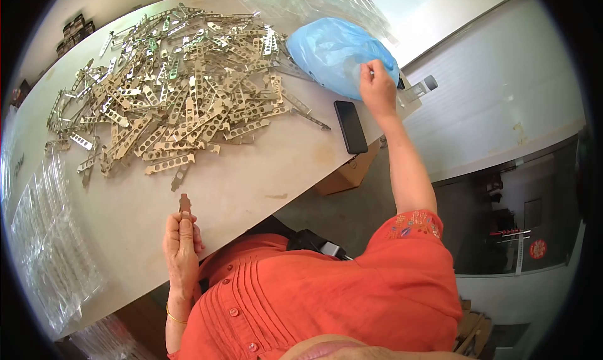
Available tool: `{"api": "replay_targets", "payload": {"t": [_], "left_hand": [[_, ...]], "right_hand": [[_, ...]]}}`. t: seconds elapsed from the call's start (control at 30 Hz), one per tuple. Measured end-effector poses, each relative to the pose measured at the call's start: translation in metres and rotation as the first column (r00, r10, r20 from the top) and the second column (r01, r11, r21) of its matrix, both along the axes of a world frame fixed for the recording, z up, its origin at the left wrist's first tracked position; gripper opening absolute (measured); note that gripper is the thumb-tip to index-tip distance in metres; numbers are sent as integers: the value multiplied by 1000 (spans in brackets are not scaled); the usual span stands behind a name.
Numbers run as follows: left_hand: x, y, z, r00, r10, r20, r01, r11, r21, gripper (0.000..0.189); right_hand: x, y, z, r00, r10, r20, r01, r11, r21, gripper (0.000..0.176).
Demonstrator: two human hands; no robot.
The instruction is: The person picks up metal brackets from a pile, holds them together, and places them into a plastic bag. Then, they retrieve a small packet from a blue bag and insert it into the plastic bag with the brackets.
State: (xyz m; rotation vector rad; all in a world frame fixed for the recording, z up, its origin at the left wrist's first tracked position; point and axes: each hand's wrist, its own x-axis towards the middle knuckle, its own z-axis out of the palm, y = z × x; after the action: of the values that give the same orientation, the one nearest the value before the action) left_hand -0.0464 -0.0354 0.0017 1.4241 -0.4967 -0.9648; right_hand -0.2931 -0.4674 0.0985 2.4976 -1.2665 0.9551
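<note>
Metal bracket (184,204) is pointing lengthwise away from me toward the pile (188,102) on the tabletop (251,178), my left hand (181,237) gripping its near end, while my right hand (379,91), fingers curled, hold unclear, is hovering by the blue bag (326,46).

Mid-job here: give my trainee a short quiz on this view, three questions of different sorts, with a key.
1. True or false: the left hand is empty.

2. Which hand is at the blue bag? A) left B) right C) both

3. Fill in: a black ____ lies on the table, near its edge, between the pile of metal strips and the right forearm.

Key:
1. False; it holds a metal strip.
2. B, the right hand.
3. Phone.
</note>
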Motion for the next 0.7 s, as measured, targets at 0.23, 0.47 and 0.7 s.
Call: {"api": "replay_targets", "payload": {"t": [0.23, 0.47, 0.7], "left_hand": [[1, -2, 3, 993, 20, -119, -25, 999, -39, 19], [-9, -8, 29, 940, -94, -329, 24, 977, -212, 18], [6, 2, -2, 575, -480, -662, 19, 817, -576, 23]], "right_hand": [[23, 86, 24, 693, 191, 695, -494, 828, 264, 19], [77, 165, 18, 335, 175, 926, -866, 444, 229, 16], [113, 252, -28, 339, 137, 931, -916, -177, 360, 9]]}}
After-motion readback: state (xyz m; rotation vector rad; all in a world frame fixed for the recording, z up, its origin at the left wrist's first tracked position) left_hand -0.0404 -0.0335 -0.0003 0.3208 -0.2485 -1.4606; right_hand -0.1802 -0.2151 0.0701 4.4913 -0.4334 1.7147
